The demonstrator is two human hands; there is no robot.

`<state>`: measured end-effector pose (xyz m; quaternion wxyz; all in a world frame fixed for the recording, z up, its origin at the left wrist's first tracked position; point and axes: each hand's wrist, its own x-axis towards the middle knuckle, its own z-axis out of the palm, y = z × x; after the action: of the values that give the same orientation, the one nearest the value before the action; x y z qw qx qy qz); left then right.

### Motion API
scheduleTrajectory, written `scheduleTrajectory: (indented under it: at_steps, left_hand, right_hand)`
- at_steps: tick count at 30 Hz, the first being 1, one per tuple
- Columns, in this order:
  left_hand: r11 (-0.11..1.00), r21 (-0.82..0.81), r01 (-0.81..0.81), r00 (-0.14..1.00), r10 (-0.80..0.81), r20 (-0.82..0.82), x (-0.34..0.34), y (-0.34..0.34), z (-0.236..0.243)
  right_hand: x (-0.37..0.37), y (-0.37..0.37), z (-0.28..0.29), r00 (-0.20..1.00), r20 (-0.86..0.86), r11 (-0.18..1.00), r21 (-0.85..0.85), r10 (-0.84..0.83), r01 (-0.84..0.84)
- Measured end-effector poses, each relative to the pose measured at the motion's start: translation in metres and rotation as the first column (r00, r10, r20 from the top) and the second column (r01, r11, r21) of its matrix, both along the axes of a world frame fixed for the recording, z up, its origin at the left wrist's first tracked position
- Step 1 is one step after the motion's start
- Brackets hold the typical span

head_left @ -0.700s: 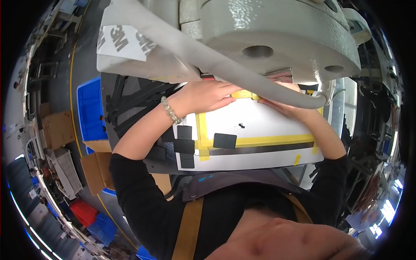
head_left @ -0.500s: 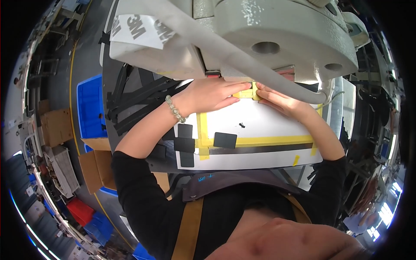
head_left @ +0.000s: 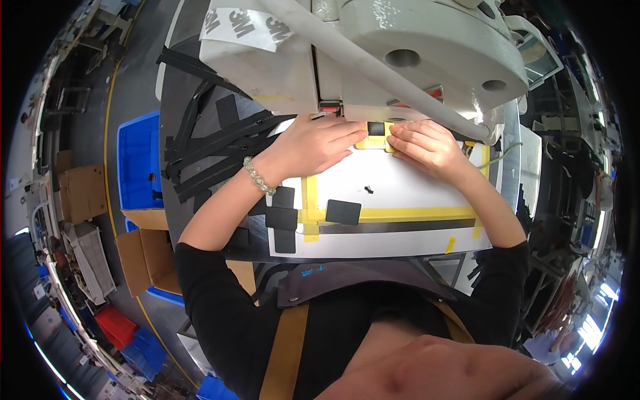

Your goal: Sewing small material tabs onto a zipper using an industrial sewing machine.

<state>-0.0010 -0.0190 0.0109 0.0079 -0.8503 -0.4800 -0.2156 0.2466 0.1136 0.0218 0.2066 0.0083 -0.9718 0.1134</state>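
Observation:
Under the front edge of a large cream machine head (head_left: 427, 60), a small yellow plate (head_left: 373, 143) lies on the white work surface (head_left: 393, 177), with a black square piece (head_left: 376, 129) showing in it. My left hand (head_left: 313, 143), a beaded bracelet at its wrist, presses its fingertips together at the plate's left edge. From the other side, the bunched fingers of my right hand (head_left: 430, 148) hold the plate's right edge. The thumbs are partly hidden. Nearer to me is a loose black rectangular patch (head_left: 343, 212), and a scrap of black thread (head_left: 368, 190) lies on the white sheet.
Several black patches (head_left: 281, 218) overlap at the sheet's left edge. Yellow tape (head_left: 413, 214) frames the sheet. Black straps (head_left: 213, 160) pile up at the left. Beyond the table stand a blue bin (head_left: 139, 160) and an open cardboard box (head_left: 143, 260). A grey hose (head_left: 373, 63) crosses the machine.
The black square in the yellow plate has come into plain view between my fingers. My right fingers now lie lower along the plate's right edge. The whole view has shifted slightly.

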Motion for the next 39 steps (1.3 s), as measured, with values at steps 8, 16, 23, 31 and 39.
scheduleTrajectory:
  at_steps: [8, 16, 23, 31, 39]
  left_hand:
    - [0.999, 0.001, -0.042, 0.999, 0.042, 0.012, -0.003, 0.003, -0.007]
    - [0.979, -0.193, -0.060, 0.995, 0.075, 0.071, 0.000, 0.006, -0.010]
    - [0.916, -0.392, -0.087, 0.981, 0.148, 0.129, 0.001, 0.004, -0.013]
    - [0.913, -0.401, -0.073, 0.986, 0.125, 0.106, 0.002, 0.006, -0.004]
    - [0.915, -0.392, -0.098, 0.984, 0.148, 0.098, 0.007, 0.008, -0.008]
  right_hand:
    - [0.001, 0.000, -0.003, 1.000, -0.004, 1.000, -0.009, -0.025, 0.025]
    - [0.006, -0.001, -0.005, 0.998, -0.042, 0.998, -0.017, -0.056, 0.055]
    - [0.006, 0.001, -0.010, 0.996, 0.025, 0.977, -0.196, -0.081, 0.084]
    - [0.002, -0.001, 0.013, 0.985, 0.163, 0.964, -0.247, -0.056, 0.096]
    - [0.005, 0.001, -0.005, 0.995, 0.041, 0.987, -0.132, -0.086, 0.090]
